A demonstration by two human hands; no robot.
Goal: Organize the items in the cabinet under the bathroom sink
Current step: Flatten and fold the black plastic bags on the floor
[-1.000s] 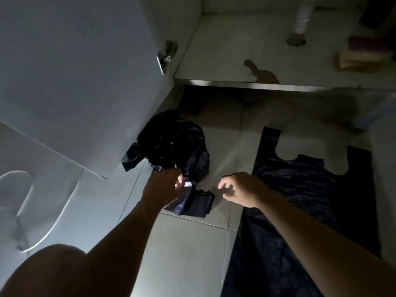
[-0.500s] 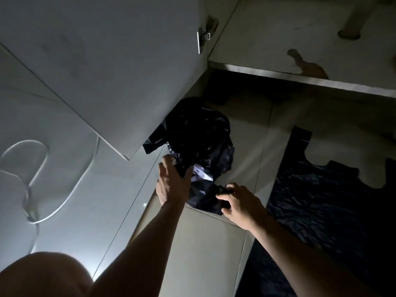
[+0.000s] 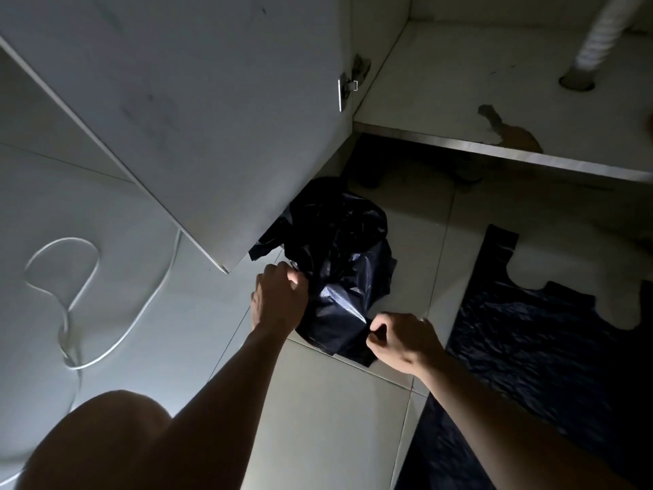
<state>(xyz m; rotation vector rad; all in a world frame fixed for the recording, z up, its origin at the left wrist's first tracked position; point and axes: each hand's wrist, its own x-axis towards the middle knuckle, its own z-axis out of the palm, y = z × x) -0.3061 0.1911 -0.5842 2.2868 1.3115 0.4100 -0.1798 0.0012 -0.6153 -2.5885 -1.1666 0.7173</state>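
Busy with the crumpled glossy black plastic bag (image 3: 339, 263), lying on the pale tiled floor (image 3: 328, 419) just under the lower corner of the open white cabinet door (image 3: 194, 118). Gripped on the side nearest the door by the left hand (image 3: 279, 298), fingers clenched into the plastic. Pinched at the corner farther from the door by the right hand (image 3: 403, 339), thumb and forefinger closed on the edge.

Probably the step of pulling this bag flat for folding, before storing it back in the cabinet. Next, most likely: drawing both hands apart and smoothing the plastic on the floor, with only a gentle pull because of the thin film, easy to tear or to slip out.

Well to the right of the door, spread on the floor: a second, flat black plastic bag with cut handles (image 3: 530, 330).

Different from one second ago: right hand then open and touching nothing, now holding the corner. Different from half a second ago: plastic between the hands more stretched and smoother.
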